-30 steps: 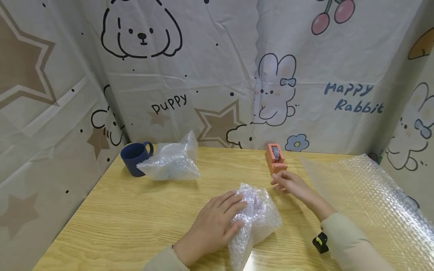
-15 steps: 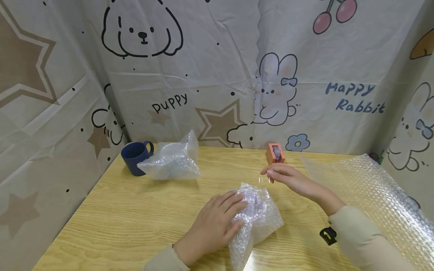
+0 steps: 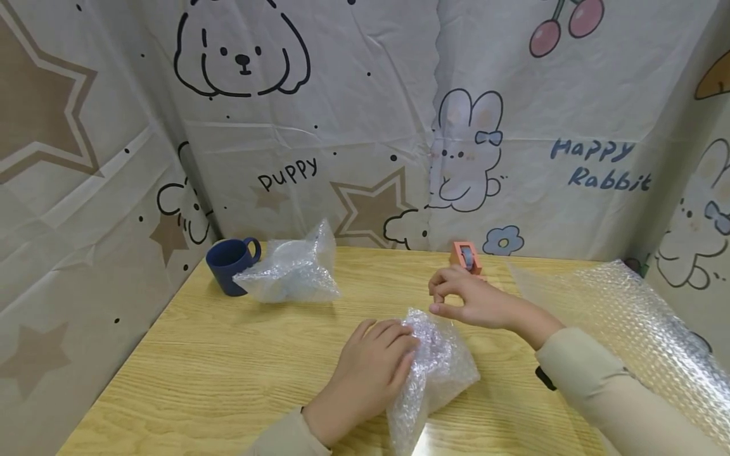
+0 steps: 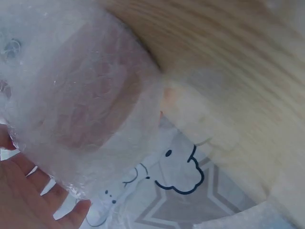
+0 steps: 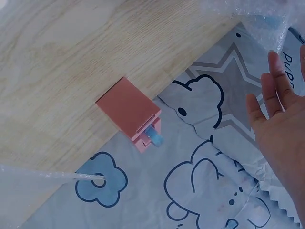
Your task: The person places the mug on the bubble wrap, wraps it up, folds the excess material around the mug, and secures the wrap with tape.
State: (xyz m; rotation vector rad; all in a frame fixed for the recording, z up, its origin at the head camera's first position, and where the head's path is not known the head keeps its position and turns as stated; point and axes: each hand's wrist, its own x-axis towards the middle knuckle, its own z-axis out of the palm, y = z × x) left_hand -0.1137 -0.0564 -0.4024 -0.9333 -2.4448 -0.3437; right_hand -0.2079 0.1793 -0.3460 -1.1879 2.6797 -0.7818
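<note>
A bundle of bubble wrap (image 3: 441,364) lies at the front of the table. Through its layers in the left wrist view, a rounded pinkish thing (image 4: 90,90) shows blurred. My left hand (image 3: 371,367) grips the bundle from its left side, fingers bent over the folded wrap. Above the bundle's far corner, my right hand (image 3: 476,297) has thumb and forefinger tips together, pinching a strip of clear tape that hardly shows now. Behind that hand stands a coral tape dispenser (image 3: 466,256), partly covered by it; the right wrist view shows the dispenser (image 5: 128,107) whole.
A dark blue mug (image 3: 228,266) stands at the back left, beside another bubble-wrapped bundle (image 3: 291,272). A large bubble wrap sheet (image 3: 627,329) spreads over the right side. Printed cloth (image 3: 342,95) hangs behind the table.
My right hand has moved from the tape dispenser left and toward the bundle; glints of clear tape showed at its fingertips half a second ago. My left hand's fingers have bent a little more.
</note>
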